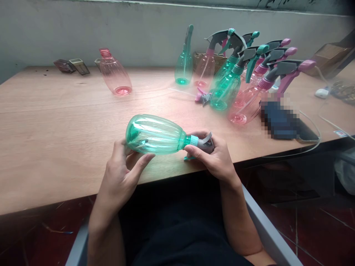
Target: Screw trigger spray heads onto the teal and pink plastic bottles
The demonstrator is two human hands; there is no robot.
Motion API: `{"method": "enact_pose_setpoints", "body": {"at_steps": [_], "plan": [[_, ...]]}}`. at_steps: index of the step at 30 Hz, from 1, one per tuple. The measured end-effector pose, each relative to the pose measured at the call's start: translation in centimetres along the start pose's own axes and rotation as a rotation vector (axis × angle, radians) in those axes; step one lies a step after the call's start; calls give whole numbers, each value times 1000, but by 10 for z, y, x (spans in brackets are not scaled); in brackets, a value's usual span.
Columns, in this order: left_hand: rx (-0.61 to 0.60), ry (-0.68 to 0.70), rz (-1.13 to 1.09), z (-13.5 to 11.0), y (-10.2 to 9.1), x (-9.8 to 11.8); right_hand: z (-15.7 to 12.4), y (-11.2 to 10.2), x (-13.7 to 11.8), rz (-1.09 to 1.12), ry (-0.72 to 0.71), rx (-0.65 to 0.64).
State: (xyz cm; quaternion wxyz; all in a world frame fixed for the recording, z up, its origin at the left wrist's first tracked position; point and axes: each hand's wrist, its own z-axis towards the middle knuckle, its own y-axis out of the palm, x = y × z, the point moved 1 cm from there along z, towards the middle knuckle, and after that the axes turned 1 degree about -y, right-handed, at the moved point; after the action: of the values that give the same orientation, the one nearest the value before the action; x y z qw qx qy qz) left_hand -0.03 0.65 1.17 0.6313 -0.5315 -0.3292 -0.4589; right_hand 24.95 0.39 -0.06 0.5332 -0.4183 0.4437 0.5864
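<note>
A clear green spray bottle lies sideways in the air above the table's front edge, its base toward the left. My left hand supports it near the base, fingers underneath and thumb along the lower side. At the neck, my right hand is closed around the grey spray head, thumb by the light teal collar. The teal end of the head shows below my right thumb. Part of the fingers of both hands is hidden behind the bottle.
Several green and pink spray bottles with heads stand at the back right. A loose pink-and-grey spray head lies beside them. A headless pink bottle stands back left, near small boxes. A blurred dark phone and white cable lie right.
</note>
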Motion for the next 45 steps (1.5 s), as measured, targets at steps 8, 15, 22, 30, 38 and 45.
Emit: {"method": "enact_pose_setpoints", "body": {"at_steps": [8, 15, 22, 30, 38, 45], "plan": [[-4, 14, 26, 0, 0, 0, 0, 0, -1, -17, 3, 11], [-1, 12, 38, 0, 1, 0, -1, 0, 1, -3, -7, 8], [11, 5, 55, 0, 0, 3, 0, 0, -1, -34, -6, 17], [17, 3, 53, 0, 1, 2, 0, 0, -1, -29, -1, 8], [28, 25, 9, 0, 3, 2, 0, -1, -2, -87, -36, 18], [32, 68, -43, 1, 9, 4, 0, -2, -5, -100, -53, 18]]}}
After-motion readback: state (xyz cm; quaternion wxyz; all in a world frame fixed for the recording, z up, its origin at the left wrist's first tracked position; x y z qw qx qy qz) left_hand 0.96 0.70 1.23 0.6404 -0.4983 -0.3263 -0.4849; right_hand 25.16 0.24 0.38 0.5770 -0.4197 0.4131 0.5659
